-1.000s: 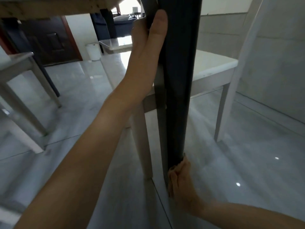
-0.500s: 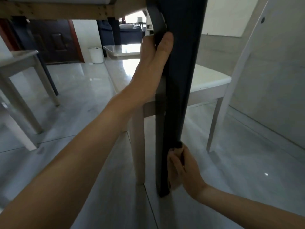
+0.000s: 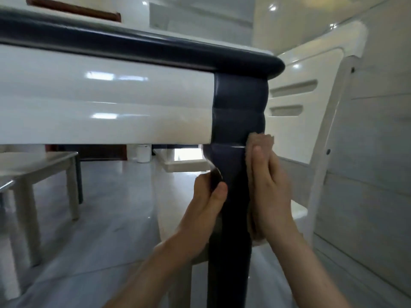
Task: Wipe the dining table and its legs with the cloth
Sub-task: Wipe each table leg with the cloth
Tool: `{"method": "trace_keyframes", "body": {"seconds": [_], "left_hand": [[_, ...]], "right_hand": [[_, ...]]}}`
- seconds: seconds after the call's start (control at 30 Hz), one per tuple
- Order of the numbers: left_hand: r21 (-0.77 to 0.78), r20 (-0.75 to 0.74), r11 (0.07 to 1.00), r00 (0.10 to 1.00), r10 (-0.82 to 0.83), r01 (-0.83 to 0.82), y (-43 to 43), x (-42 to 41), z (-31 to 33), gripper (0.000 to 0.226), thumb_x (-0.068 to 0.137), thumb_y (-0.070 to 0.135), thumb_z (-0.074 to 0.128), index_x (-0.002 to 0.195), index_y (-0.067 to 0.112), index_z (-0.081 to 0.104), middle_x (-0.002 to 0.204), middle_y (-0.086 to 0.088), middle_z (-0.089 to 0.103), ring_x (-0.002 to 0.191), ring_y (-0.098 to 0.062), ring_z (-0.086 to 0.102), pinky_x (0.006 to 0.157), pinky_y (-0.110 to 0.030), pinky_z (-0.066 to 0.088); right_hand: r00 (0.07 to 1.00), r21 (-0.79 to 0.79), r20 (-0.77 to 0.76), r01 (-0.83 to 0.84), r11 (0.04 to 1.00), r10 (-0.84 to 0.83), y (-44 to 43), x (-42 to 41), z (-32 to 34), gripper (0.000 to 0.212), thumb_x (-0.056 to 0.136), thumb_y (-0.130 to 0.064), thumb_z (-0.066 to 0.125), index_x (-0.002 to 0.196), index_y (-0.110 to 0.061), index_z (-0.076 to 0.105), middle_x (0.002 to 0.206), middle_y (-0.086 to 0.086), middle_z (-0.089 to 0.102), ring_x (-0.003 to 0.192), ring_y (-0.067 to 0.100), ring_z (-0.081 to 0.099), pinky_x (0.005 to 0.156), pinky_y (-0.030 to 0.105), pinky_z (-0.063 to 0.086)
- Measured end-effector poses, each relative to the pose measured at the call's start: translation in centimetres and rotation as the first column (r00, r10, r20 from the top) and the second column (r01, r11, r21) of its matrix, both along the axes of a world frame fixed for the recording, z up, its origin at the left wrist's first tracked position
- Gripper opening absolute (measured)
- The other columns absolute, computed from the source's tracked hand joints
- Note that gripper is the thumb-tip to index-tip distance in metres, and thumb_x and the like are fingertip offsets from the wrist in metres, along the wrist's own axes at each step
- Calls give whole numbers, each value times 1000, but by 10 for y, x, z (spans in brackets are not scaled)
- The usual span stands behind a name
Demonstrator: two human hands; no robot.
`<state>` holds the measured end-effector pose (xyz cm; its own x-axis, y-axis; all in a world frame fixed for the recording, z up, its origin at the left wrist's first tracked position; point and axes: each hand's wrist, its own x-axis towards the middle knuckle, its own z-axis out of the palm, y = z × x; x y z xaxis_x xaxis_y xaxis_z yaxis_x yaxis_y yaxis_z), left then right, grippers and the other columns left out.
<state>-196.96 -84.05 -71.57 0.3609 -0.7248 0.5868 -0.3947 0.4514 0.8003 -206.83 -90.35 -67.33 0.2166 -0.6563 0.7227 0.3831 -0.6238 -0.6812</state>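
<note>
The dining table shows its dark navy rim (image 3: 133, 45), a glossy white apron (image 3: 106, 103) and one dark navy leg (image 3: 232, 207) in the middle of the view. My left hand (image 3: 204, 210) grips the leg from the left, thumb on its front face and fingers wrapped behind. My right hand (image 3: 269, 192) lies flat with straight fingers against the leg's right side. It presses a tan cloth (image 3: 262, 141) onto the leg, just below the apron. The cloth sticks out above the fingertips and below the palm.
A white chair (image 3: 311, 112) stands close behind the leg on the right, its seat touching distance from my right hand. Another white seat (image 3: 33, 165) stands at the left. A small white bin (image 3: 143, 153) sits far back on the glossy grey floor (image 3: 100, 230).
My right hand with the cloth has slid up the leg from near the floor to just under the apron. The view has risen from beneath the table to its edge.
</note>
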Motion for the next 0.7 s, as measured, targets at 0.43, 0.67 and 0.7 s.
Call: {"method": "trace_keyframes", "body": {"seconds": [0.43, 0.67, 0.7], "left_hand": [[-36, -9, 999, 1000, -23, 23, -3, 6, -5, 44, 82, 61, 40, 117, 34, 42, 114, 18, 56, 108, 5, 54, 85, -12, 45], [-18, 18, 1000, 1000, -11, 11, -1, 5, -4, 47, 81, 64, 36, 118, 35, 40, 114, 22, 55, 109, 7, 53, 82, -8, 44], [-19, 26, 1000, 1000, -1, 2, -1, 5, -4, 50, 79, 67, 35, 118, 36, 40, 115, 23, 55, 110, 7, 53, 84, -10, 44]], "right_hand": [[998, 4, -40, -41, 999, 41, 0, 1, 18, 30, 87, -52, 59, 102, -27, 67, 94, -9, 73, 92, 10, 68, 86, 37, 54], [987, 83, 60, -157, 984, 152, -1, -5, 17, 30, 95, -34, 56, 96, -7, 70, 80, -1, 74, 75, 7, 69, 66, 18, 54], [986, 85, 28, -163, 983, 162, 2, -4, 18, 32, 91, -39, 60, 107, -13, 69, 91, -2, 75, 85, 7, 70, 75, 21, 56]]}}
